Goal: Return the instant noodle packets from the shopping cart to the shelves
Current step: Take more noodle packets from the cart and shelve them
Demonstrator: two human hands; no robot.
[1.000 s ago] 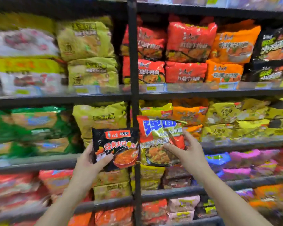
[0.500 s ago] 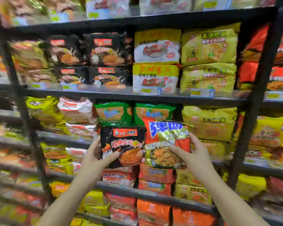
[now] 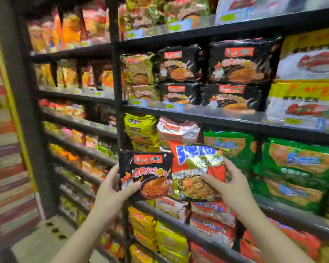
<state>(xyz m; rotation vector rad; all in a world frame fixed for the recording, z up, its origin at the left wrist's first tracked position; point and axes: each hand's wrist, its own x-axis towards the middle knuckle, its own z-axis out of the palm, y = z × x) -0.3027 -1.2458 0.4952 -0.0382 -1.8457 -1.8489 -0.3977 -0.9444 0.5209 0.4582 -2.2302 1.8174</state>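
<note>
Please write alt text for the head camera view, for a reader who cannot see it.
A left hand holds a black noodle packet and a right hand holds a red and gold noodle packet, side by side before shelves stocked with instant noodles.

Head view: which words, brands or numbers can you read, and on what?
"弹面": large blue characters on the red-and-gold packet in the right hand.
"经典火鸡": orange characters on the black packet in the left hand.
"5连包": blue print on the green multipacks.
Price tags and other shelf packs: too blurred.
</note>
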